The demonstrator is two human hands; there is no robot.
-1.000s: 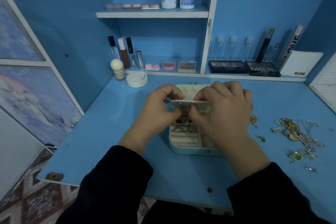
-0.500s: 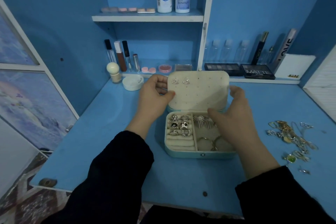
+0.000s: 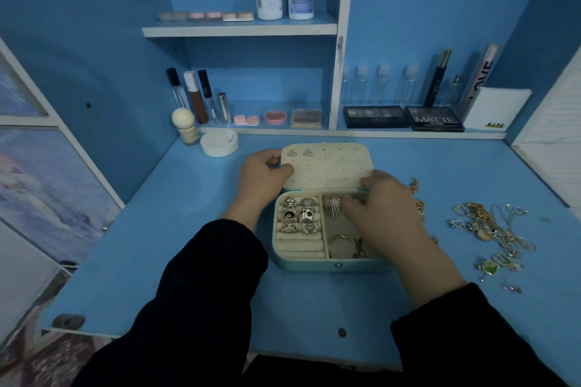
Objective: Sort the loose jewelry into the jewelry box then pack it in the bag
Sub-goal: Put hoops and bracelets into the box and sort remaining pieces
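holding up the lid of the mid-worktop jewelry box, left grip clamped on its 9 o'clock edge; cannot tell whether right grip pinches. loose jewelry at 3 o'clock: light, slippery, tangle-prone; best pinched singly.

Matt velvety jewelry box lining, shiny metal rings.

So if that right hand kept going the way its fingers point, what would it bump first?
Most likely the open lid: the right hand points forward and slightly left, fingertips at the lid's lower right corner. Whether they touch it is unclear.
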